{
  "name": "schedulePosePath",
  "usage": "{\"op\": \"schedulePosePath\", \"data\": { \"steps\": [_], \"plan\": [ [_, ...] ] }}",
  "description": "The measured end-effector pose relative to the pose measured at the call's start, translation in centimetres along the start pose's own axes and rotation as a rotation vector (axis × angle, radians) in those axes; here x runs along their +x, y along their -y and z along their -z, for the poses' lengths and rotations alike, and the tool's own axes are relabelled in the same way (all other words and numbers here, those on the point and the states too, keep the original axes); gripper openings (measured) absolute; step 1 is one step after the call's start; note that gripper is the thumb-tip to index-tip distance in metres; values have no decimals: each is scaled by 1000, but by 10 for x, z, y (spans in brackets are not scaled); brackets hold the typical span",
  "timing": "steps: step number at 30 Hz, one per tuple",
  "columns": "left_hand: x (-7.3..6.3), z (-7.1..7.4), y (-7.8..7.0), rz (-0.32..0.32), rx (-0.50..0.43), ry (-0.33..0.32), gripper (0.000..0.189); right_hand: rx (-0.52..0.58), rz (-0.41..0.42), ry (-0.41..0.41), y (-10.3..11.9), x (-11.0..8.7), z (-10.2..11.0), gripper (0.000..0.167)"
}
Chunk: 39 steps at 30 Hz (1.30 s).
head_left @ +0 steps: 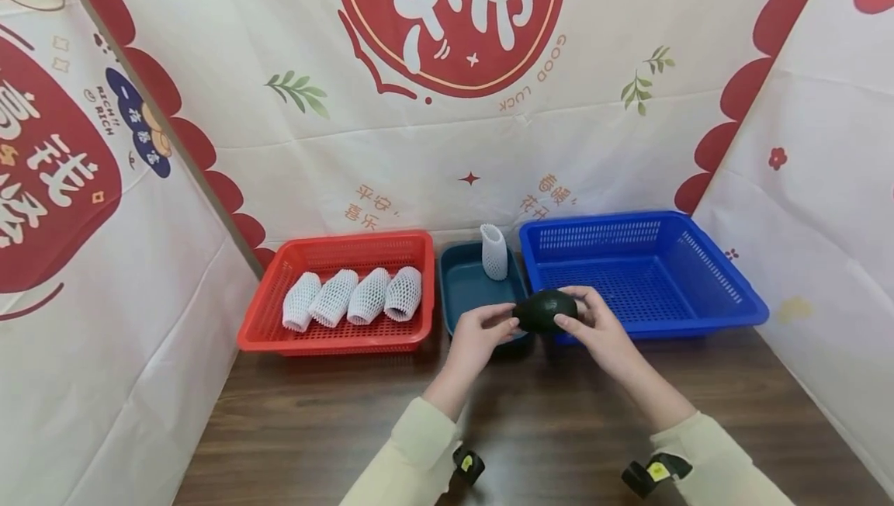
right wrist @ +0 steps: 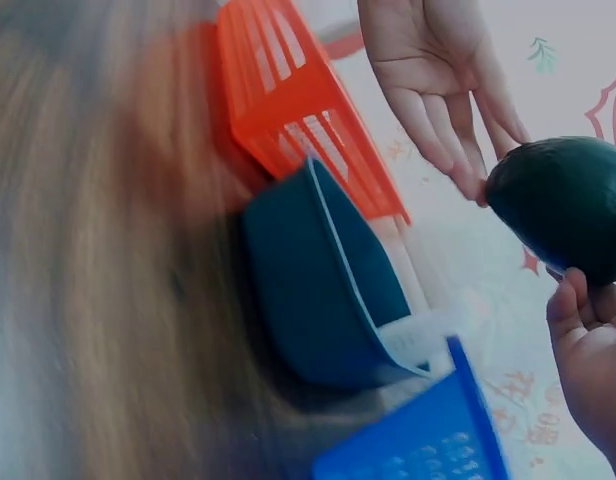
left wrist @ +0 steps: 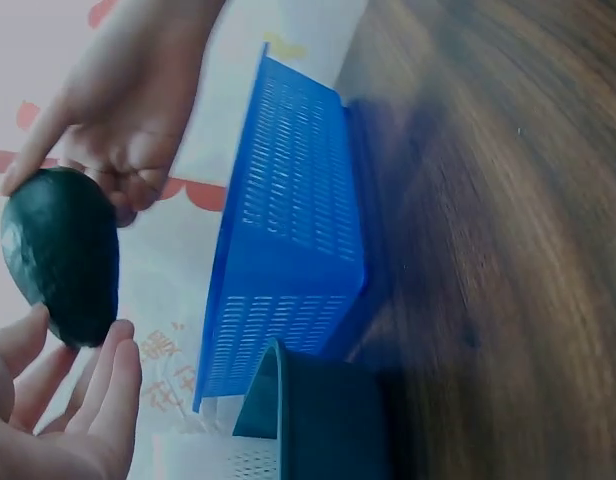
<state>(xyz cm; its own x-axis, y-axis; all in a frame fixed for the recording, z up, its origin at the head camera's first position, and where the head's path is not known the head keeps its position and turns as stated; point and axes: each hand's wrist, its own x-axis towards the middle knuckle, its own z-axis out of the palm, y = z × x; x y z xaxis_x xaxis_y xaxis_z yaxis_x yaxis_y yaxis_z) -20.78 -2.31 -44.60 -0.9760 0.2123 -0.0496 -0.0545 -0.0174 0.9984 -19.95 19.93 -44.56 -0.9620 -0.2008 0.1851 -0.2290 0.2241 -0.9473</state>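
Observation:
A dark green avocado [head_left: 545, 312] is held in the air between both hands, its narrow end toward the left. My left hand [head_left: 482, 329] pinches that narrow tip between thumb and fingertips. My right hand [head_left: 597, 329] grips the wide end, thumb on the near side. In the left wrist view the avocado [left wrist: 60, 255] shows bare, shiny skin. Just behind the hands is a teal bin [head_left: 464, 285], where one white foam net sleeve [head_left: 494, 254] stands upright. The front right part of the bin is hidden by the avocado and hands.
At left, a red basket [head_left: 328, 349] holds several white foam net sleeves [head_left: 366, 296] in a row. To the right of the bin is a blue basket [head_left: 628, 289]. Printed cloth walls [head_left: 433, 157] enclose the wooden table [head_left: 545, 428] behind and at both sides.

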Motion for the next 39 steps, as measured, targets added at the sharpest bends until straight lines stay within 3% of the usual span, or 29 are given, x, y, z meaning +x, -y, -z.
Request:
{"op": "schedulePosePath", "data": {
  "steps": [4, 9, 14, 18, 25, 32, 39],
  "plan": [
    [-11, 11, 7, 42, -74, -73, 33, 37, 18, 0, -7, -5, -15, 45],
    [-25, 22, 19, 95, -57, -186, 32, 18, 39, -9, -15, -13, -28, 49],
    [-37, 29, 36, 121, -105, -256, 30, 90, -22, -28, -24, -23, -39, 48],
    [-41, 34, 55, 115, -223, -258, 30, 151, -76, -36, -33, -31, -48, 43],
    [-48, 38, 81, 177, -420, -227, 35, 216, -125, -52, -55, -39, -61, 41],
    [-48, 40, 102, 191, -451, -217, 37, 349, -199, -39, -84, -35, -70, 43],
    [-45, 41, 118, 211, -449, -252, 36, 389, -177, -8, -109, -33, -77, 43]
  ]
}}
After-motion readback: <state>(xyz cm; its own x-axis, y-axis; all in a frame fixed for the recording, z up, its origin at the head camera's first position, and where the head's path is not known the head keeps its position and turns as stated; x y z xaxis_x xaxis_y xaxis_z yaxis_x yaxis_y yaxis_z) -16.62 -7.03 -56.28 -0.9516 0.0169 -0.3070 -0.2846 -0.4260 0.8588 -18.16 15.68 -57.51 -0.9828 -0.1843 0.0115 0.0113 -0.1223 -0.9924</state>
